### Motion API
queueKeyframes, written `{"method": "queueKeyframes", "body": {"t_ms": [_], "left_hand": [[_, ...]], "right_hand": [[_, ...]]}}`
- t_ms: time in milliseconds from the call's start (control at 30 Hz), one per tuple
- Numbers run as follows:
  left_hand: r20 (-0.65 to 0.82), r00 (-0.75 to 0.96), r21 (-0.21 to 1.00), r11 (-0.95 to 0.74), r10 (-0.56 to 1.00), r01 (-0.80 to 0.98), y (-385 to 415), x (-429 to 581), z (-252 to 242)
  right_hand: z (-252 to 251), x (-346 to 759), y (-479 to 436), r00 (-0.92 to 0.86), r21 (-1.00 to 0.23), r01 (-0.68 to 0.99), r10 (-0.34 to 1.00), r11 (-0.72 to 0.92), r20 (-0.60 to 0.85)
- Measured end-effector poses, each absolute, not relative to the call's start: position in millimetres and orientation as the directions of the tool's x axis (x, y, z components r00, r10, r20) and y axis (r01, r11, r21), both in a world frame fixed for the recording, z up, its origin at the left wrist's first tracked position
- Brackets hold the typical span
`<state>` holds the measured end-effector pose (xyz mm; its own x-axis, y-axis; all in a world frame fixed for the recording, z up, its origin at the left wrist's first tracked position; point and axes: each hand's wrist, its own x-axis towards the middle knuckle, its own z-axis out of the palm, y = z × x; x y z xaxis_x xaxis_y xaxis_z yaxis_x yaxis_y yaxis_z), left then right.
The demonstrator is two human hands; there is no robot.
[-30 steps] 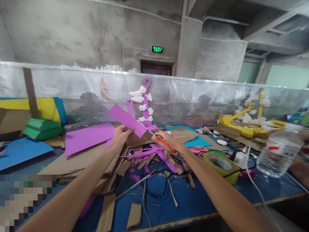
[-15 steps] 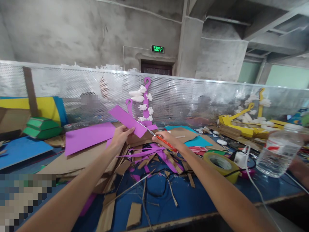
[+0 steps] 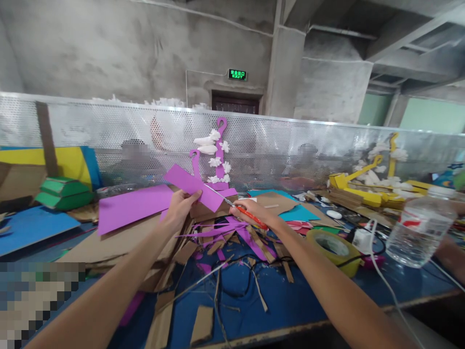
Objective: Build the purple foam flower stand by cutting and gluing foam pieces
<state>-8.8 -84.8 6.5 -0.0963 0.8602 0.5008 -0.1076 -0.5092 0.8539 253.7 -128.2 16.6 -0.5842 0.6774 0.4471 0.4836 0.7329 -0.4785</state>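
Observation:
My left hand (image 3: 180, 207) pinches a flat purple sheet (image 3: 179, 177) by its lower edge, thumb on top. Orange-handled scissors (image 3: 253, 216) are in my right hand (image 3: 247, 209), fingers wrapped around the handles. Their metal blades reach left across the right part of the sheet; whether they are cutting through it I cannot tell. Beneath both hands lie purple strips (image 3: 254, 242) and cardboard scraps (image 3: 201, 324). Just behind the sheet stands a purple hooked figure (image 3: 220, 160) with white tufts on it. A larger purple panel (image 3: 134, 208) rests to the left.
A roll of yellow tape (image 3: 334, 249), a white cable (image 3: 385, 286) and a clear plastic bottle (image 3: 416, 230) sit at right. A green faceted box (image 3: 64, 193) and blue board (image 3: 36, 228) are at left. Behind runs a perforated metal screen (image 3: 269, 150).
The purple sheet has tipped slightly, its right end a little lower. Both hands keep nearly the same place, still holding the sheet and the scissors.

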Motion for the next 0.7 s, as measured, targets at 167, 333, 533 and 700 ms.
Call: {"method": "queueKeyframes", "body": {"t_ms": [167,333,533,700], "left_hand": [[0.504,-0.091,0.852,-0.512,0.859,-0.107,-83.8,-8.8,5.9],[0.488,-0.095,0.859,-0.496,0.868,-0.124,-84.3,-9.1,5.7],[0.504,-0.07,0.849,-0.509,0.861,-0.141,-84.2,-9.6,4.6],[0.475,-0.054,0.87,-0.478,0.878,-0.125,-86.1,-6.5,4.8]], "right_hand": [[13.0,253.5,-122.6,-0.577,-0.463,0.504,0.683,0.729,0.448],[11.4,252.7,-120.0,-0.565,-0.467,0.51,0.69,0.723,0.452],[15.5,252.0,-126.6,-0.562,-0.486,0.506,0.699,0.713,0.442],[15.2,251.5,-126.1,-0.572,-0.453,0.495,0.67,0.742,0.472]]}}
